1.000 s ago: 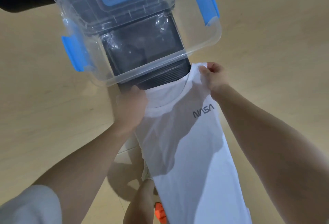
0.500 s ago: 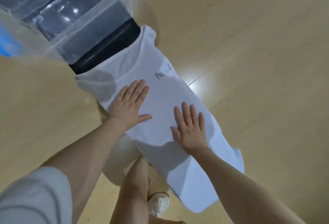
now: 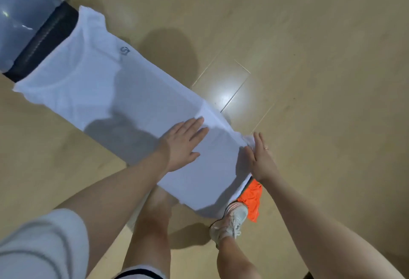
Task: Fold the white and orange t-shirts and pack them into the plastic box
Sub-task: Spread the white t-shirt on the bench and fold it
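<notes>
Both hands have slid down the white t-shirt (image 3: pixel 124 92) since a moment ago, from its middle toward the hem end close to the person's legs. Nearest the camera, a pale sneaker (image 3: pixel 231 219) stands on the wooden floor (image 3: pixel 309 57) at the shirt's lower corner, touching a bunched bit of the orange t-shirt (image 3: pixel 252 199) that pokes out from under the white cloth. Just beyond that, the left hand (image 3: pixel 181 145) lies flat on the white fabric, palm down, fingers straight and together, gripping nothing. The right hand (image 3: pixel 261 159) stands more on its edge at the shirt's right border, fingers straight, with a small rumpled fold of cloth against its fingertips; whether it pinches that fold I cannot tell, though the fingers look stretched out rather than curled. A ring shows on one finger. Farther off, the white shirt runs as a long folded strip across the floor, neckline and a small grey chest print at the far end. Its collar edge lies over a black block (image 3: pixel 44 41), on which the clear plastic box (image 3: pixel 24 8) rests in the top left corner.
</notes>
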